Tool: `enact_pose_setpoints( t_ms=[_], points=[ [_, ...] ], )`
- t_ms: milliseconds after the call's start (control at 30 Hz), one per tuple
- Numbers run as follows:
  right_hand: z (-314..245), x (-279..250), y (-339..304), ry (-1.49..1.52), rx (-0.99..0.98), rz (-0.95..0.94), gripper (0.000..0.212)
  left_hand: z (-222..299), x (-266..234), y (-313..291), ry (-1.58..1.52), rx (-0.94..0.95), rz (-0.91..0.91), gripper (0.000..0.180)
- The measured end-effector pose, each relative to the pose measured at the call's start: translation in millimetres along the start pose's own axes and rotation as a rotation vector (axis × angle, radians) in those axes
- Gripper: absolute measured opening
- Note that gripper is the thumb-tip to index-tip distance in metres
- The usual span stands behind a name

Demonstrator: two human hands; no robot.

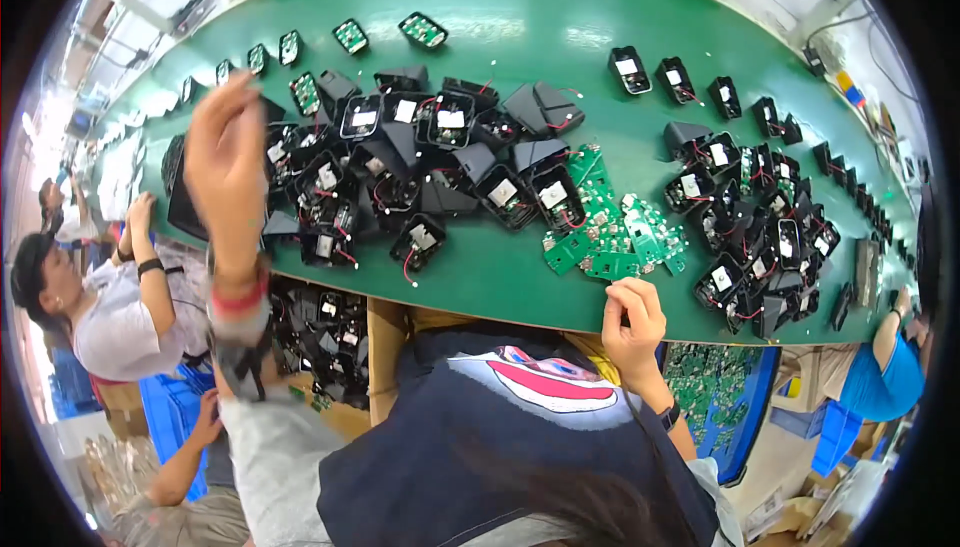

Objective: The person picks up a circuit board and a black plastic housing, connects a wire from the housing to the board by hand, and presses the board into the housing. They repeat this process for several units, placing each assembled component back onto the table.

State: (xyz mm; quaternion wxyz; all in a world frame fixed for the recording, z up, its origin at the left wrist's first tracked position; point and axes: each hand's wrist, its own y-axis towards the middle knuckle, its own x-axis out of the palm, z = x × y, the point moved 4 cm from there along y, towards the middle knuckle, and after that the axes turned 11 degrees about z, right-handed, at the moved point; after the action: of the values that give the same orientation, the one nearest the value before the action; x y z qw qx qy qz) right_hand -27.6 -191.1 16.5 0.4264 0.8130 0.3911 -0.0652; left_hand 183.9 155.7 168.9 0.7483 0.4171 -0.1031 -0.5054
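Note:
My left hand (225, 162) is raised over the left part of the table, above the edge of a pile of black plastic housings (400, 152). Motion blurs its fingers, which look bent; whether anything is in them cannot be made out. At the table's front edge, my right hand (634, 322) is closed, thumb and fingertips drawn together. Anything inside that pinch is hidden or too small to name. Just beyond it lies a heap of green circuit boards (615, 227). Many housings are open boxes with white labels inside and thin red wires.
A second pile of black housings (770, 237) is on the right. Rows of single housings (630, 69) and board-filled ones (350, 37) line the far side of the green table (520, 32). A blue bin (745, 422) holds boards below. Co-workers (130, 297) sit at both ends.

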Motion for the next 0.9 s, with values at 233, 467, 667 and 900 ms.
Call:
enact_pose_setpoints(
  t_ms=[233,467,667,900],
  points=[
    [-6,-2,1,-0.069,-0.043,0.081,0.018,47,322,6,-0.219,0.902,-0.821,0.043],
    [-1,-2,-5,-0.108,-0.101,0.109,0.020,44,395,-53,0.095,0.905,-1.258,0.049],
    [-10,3,-9,-0.195,-0.254,0.014,0.020,69,363,-58,0.260,1.179,-0.849,0.045],
    [-8,0,1,-0.172,-0.142,0.023,0.019,140,289,-37,0.152,1.114,-0.561,0.040]
  ],
)
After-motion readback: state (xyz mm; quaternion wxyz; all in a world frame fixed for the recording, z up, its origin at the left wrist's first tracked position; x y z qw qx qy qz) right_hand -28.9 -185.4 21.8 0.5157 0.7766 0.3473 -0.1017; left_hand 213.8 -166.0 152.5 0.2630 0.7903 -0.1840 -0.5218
